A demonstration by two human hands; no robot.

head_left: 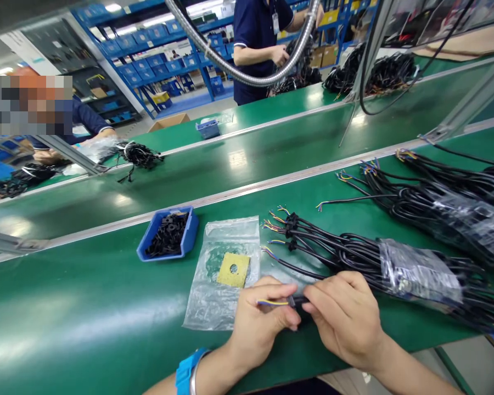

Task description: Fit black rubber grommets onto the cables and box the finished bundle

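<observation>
Close to the front of the green bench, both hands meet at the end of a black cable (299, 300). My left hand (257, 323) pinches a small dark fitting (291, 301) around that cable end; thin yellow and blue wires stick out toward the palm. With closed fingers, my right hand (346, 315) grips the cable just to the right of the fitting. Behind the hands lies a bundle of black cables (354, 247) with bare coloured wire ends, some carrying black fittings (291, 220). Clear plastic wrap (420, 271) binds this bundle.
A blue bin (189, 236) of small black parts stands left of a clear zip bag (206, 296) with a yellow square pad (233, 270) on it. More cable bundles (420, 203) lie right. Metal rails cross the bench; a flexible metal hose (247, 79) hangs overhead. Two co-workers are opposite.
</observation>
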